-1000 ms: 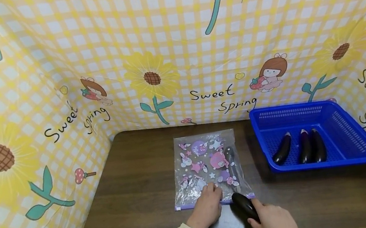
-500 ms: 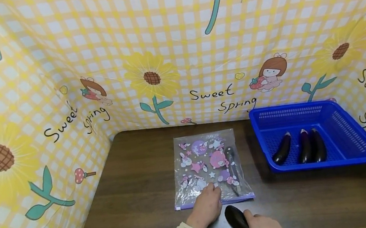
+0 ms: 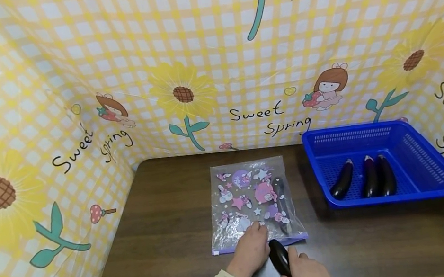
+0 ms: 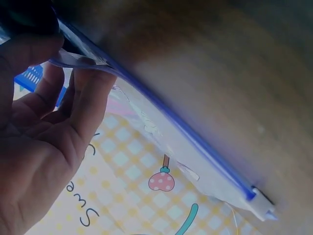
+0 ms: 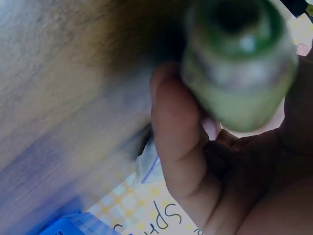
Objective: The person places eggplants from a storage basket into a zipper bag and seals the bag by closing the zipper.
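Note:
A clear zip bag [image 3: 232, 204] printed with pink and purple cartoons lies flat, its purple zip edge towards me. One eggplant [image 3: 282, 203] shows through its right side. My left hand [image 3: 252, 251] pinches the upper layer at the bag's mouth; in the left wrist view the zip edge [image 4: 176, 122] is lifted between thumb and fingers, with the slider [image 4: 261, 203] at the far end. My right hand [image 3: 307, 274] grips a dark eggplant [image 3: 279, 258], its tip right at the bag's mouth beside my left fingers. The eggplant's pale green stem end [image 5: 239, 98] fills the right wrist view.
A blue plastic basket [image 3: 423, 161] stands at the back right, with three eggplants [image 3: 369, 177] in it. The brown wooden table [image 3: 156, 244] is enclosed by a yellow checked cloth [image 3: 209, 54] at the back and sides.
My right hand has drawn the eggplant back and left, then pushed its tip forward to the bag's mouth. The left hand stays at the zip edge.

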Motion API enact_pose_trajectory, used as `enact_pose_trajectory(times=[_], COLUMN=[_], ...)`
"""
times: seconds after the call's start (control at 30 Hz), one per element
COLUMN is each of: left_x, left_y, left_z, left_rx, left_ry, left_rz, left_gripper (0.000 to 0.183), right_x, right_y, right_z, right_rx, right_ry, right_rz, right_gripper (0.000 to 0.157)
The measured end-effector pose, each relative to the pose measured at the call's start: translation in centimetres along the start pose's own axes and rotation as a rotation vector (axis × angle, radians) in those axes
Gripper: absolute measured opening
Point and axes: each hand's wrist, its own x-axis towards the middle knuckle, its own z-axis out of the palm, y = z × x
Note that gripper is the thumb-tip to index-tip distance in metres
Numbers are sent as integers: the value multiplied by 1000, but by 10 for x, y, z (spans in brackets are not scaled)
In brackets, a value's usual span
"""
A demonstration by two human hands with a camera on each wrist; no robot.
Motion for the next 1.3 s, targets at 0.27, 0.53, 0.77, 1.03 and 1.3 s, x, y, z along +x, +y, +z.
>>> enact_pose_trajectory(times=[0.27, 0.53, 0.77, 1.03, 1.3], left_x=[-1, -2, -2, -1, -1], left_y=[-1, -3, -3, -2, -3], left_z=[-3, 1, 0, 0, 0], left_rx=[-54, -108, -128, -146, -165], left_ry=[10, 11, -5, 0, 37], left_rz=[25, 34, 16, 7, 10], left_gripper=[19, 21, 20, 21, 22], right_x=[11, 27, 18, -9, -21], right_y=[3, 3, 9, 25, 29], right_z=[6, 14, 6, -20, -18], right_rx=[-55, -155, -61, 16, 35], right_ry=[206, 346, 225, -128, -120], right_rz=[-35, -20, 34, 121, 110], right_gripper=[54, 60, 63, 46, 32])
